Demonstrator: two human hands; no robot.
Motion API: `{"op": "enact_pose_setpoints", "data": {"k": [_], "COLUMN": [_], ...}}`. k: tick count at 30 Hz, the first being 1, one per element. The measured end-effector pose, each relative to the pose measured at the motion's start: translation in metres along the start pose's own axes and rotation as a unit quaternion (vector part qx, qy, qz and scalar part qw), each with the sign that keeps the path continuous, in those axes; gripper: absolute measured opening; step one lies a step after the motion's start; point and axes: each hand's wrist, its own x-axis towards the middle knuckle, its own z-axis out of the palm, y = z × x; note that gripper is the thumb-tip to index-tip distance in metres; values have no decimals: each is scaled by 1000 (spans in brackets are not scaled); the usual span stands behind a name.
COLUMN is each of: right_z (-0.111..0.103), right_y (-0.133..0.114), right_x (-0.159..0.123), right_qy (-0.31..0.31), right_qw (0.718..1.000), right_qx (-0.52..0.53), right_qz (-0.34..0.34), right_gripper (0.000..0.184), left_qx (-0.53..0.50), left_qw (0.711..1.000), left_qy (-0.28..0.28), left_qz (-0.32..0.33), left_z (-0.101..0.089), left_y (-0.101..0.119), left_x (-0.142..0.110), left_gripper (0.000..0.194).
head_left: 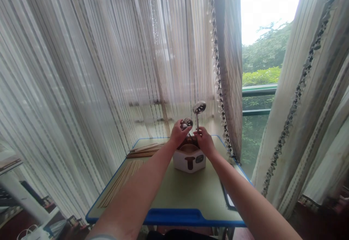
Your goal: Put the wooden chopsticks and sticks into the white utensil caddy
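Work at the box: in the head view, a skimmer (pixel 200 107) and a spoon (pixel 188 122) are both at the opening of the white box (pixel 188 164), which stands on the tabletop (pixel 174 192). I judge the work to be in its middle part: the utensils are brought to the box, but neither one is released.
Box inside: partly hidden by the hands, so I cannot tell if the lower ends rest there.
Skimmer: bowl up, handle (pixel 197 122) down; its long axis is nearly vertical.
Spoon: bowl up, tilted, its long axis running down to the right, toward the box.
Left hand (pixel 180 133): fingers curled closely around the spoon near its bowl.
Right hand (pixel 205 141): fingers pinched on the skimmer's handle, above the box's right side.
Sticks: dark sticks (pixel 145 151) and pale sticks (pixel 121 182) lie left of the box.
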Motion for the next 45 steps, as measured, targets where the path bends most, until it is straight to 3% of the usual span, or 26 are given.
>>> {"op": "enact_pose_setpoints", "data": {"k": [6, 13, 17, 20, 25, 32, 35, 40, 45], "right_z": [-4, -5, -6, -6, -4, -1, -1, 0, -1], "right_y": [-3, -6, -5, -6, -8, -4, -3, -6, -8], "right_x": [-1, -3, -13, -17, -17, -19, -22, -20, -17], "right_qy": [-13, -29, -29, -36, -33, -61, -60, -66, -91], "right_qw": [995, 999, 994, 987, 979, 973, 969, 970, 969], "right_qx": [-97, -18, -106, -153, -201, -214, -226, -219, -211], "right_qz": [2, 28, -11, -33, -9, -65, -82, -89, -91], "right_gripper": [12, 18, 17, 22, 33, 42, 44, 24, 23], "left_qx": [54, 53, 17, 7, 51, 49, 65, 85, 90], "left_qw": [998, 996, 996, 996, 986, 991, 990, 987, 983], "left_qy": [18, 43, 53, 25, -83, -90, -93, -89, -114], "left_qz": [39, 59, 72, 85, 132, 83, 83, 101, 109], "left_z": [7, 18, 15, 9, 10, 13, 12, 12, 9], "left_y": [11, 19, 23, 28, 40, 45, 46, 51, 58], "left_x": [-1, 3, 10, 13, 10, 15, 16, 13, 10], "left_gripper": [63, 47, 54, 58, 62, 69, 62, 56, 59]}}
